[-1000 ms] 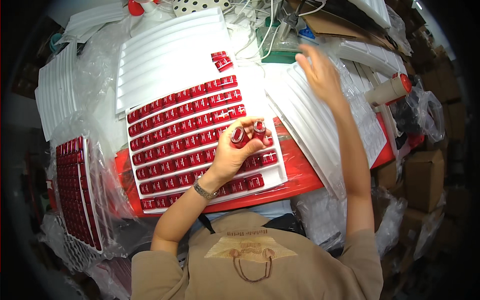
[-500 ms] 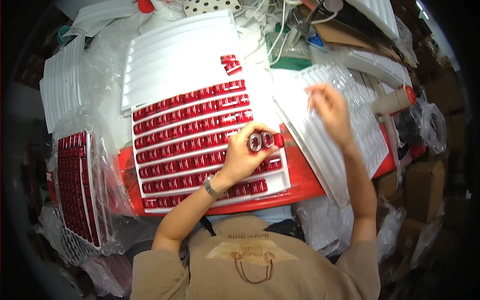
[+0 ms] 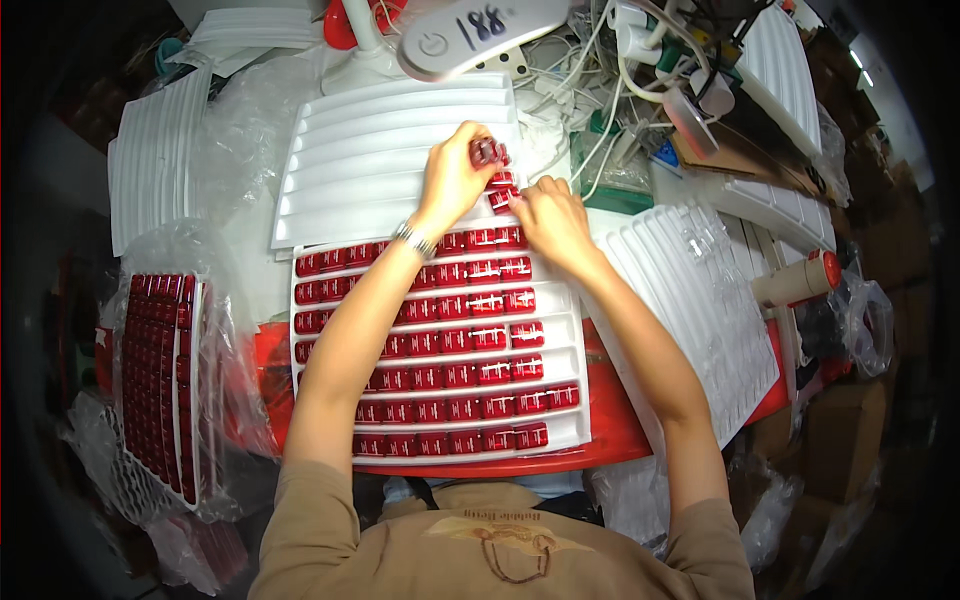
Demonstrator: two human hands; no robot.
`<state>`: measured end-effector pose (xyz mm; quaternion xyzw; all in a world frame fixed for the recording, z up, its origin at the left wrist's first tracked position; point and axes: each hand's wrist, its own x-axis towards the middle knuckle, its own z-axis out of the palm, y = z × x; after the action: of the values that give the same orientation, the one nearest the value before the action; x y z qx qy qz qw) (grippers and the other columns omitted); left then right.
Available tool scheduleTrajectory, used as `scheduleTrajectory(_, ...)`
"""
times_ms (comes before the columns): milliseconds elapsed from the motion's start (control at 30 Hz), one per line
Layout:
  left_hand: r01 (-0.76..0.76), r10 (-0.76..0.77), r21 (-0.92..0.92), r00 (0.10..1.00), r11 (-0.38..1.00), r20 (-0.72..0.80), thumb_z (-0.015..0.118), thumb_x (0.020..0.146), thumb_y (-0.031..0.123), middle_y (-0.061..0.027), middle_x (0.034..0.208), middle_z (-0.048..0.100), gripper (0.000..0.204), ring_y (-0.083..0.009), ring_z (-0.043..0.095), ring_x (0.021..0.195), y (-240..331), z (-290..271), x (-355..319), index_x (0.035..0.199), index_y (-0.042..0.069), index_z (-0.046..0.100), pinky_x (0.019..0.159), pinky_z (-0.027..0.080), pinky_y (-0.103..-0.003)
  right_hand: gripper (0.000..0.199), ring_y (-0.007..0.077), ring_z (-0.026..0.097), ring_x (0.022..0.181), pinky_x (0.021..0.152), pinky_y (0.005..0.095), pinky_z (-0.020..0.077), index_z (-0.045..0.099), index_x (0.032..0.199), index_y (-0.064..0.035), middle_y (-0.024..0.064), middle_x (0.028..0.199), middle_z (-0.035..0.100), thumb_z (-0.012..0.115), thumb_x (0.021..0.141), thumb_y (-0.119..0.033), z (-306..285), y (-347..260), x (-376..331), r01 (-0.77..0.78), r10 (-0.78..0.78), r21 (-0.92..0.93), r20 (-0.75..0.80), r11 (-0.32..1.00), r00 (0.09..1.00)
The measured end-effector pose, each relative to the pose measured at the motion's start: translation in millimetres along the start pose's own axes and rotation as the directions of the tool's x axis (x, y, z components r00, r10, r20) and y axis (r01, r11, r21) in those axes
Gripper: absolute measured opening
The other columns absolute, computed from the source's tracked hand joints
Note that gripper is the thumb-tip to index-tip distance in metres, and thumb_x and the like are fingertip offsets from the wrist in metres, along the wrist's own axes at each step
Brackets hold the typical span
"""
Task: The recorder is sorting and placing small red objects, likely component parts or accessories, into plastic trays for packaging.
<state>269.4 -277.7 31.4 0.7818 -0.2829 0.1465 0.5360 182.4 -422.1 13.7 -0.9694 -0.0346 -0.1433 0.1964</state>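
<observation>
Rows of small glossy red jars (image 3: 460, 375) lie on their sides in a white ridged tray (image 3: 570, 335). Beyond its far edge, my left hand (image 3: 452, 180) is closed around small red jars, with their round ends (image 3: 485, 152) showing at the fingertips. Just below them, two loose red jars lie near the right edge of another white ridged tray (image 3: 390, 160), which is behind the filled one. My right hand (image 3: 555, 222) has its fingertips curled against the nearer loose jar (image 3: 502, 201); its fingers are partly hidden.
Another tray of red jars (image 3: 155, 380) stands in plastic wrap at left. Clear plastic trays (image 3: 690, 300) lie at right, with a beige cylinder with a red end (image 3: 800, 280) beside them. A white lamp head (image 3: 480, 38) and cables (image 3: 600, 120) occupy the back.
My left hand has moved from the filled tray's right side to the loose jars behind it, still holding jars. My right hand has come in from the right. The view has shifted.
</observation>
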Motion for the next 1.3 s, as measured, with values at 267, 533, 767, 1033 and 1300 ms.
scheduleTrajectory(267,-0.301,0.039,0.544,0.897,0.783,0.44,0.076,0.069,0.023,-0.0122,0.101,0.06,0.04,-0.0328,0.058,0.095,-30.6,18.0,57.0,0.1,0.008,0.057,0.076,0.05,-0.042,0.024,0.0291,0.052,0.096,0.083,0.0427,0.0407,0.066,0.091,0.0005,0.0135,0.096,0.059,0.063,0.083,-0.022,-36.0,6.8,-26.6,0.131,-0.116,0.102,-0.14,0.986,0.983)
scheduleTrajectory(533,-0.404,-0.161,0.645,0.755,0.649,0.635,0.065,0.078,0.05,-0.0147,0.108,0.059,0.051,-0.0328,0.062,0.094,-50.3,32.6,113.5,0.102,0.006,0.058,0.078,0.05,-0.042,0.015,0.0184,0.061,0.086,0.075,0.0298,0.0459,0.065,0.097,0.0019,0.01,0.093,0.065,0.057,0.087,-0.007,-134.2,74.5,-113.6,-0.157,0.205,0.379,-0.09,0.912,0.975)
scheduleTrajectory(767,0.026,-0.385,0.684,0.842,0.729,0.378,0.057,0.084,0.054,-0.0211,0.129,0.046,0.072,-0.0356,0.057,0.109,-66.5,39.5,109.6,0.124,-0.004,0.046,0.091,0.047,-0.043,0.017,0.0196,0.061,0.084,0.074,0.0317,0.047,0.064,0.099,0.0009,0.011,0.095,0.063,0.056,0.088,-0.01,-135.2,130.5,-116.9,-0.457,0.522,0.346,-0.12,0.819,0.845)
scheduleTrajectory(1033,-0.243,0.182,0.259,0.954,0.935,0.237,0.064,0.083,0.021,-0.0122,0.083,0.063,0.027,-0.0241,0.055,0.065,39.6,-6.5,-10.6,0.1,0.0,0.064,0.063,0.046,-0.033,0.025,0.0316,0.057,0.096,0.074,0.0447,0.0496,0.062,0.096,-0.0019,0.0125,0.097,0.062,0.068,0.079,-0.02,-101.0,181.1,-76.2,-0.268,0.261,-0.554,-0.094,0.788,0.961)
scheduleTrajectory(1300,-0.291,0.088,0.298,0.834,0.909,0.545,0.073,0.069,0.023,-0.0079,0.086,0.055,0.032,-0.023,0.052,0.079,148.7,26.1,-211.9,0.094,0.005,0.062,0.07,0.04,-0.034,0.024,0.0321,0.061,0.087,0.071,0.0476,0.0478,0.063,0.094,-0.0013,0.0124,0.093,0.064,0.067,0.076,-0.016,-84.0,193.4,-62.1,-0.368,0.283,-0.507,-0.24,0.779,0.929)
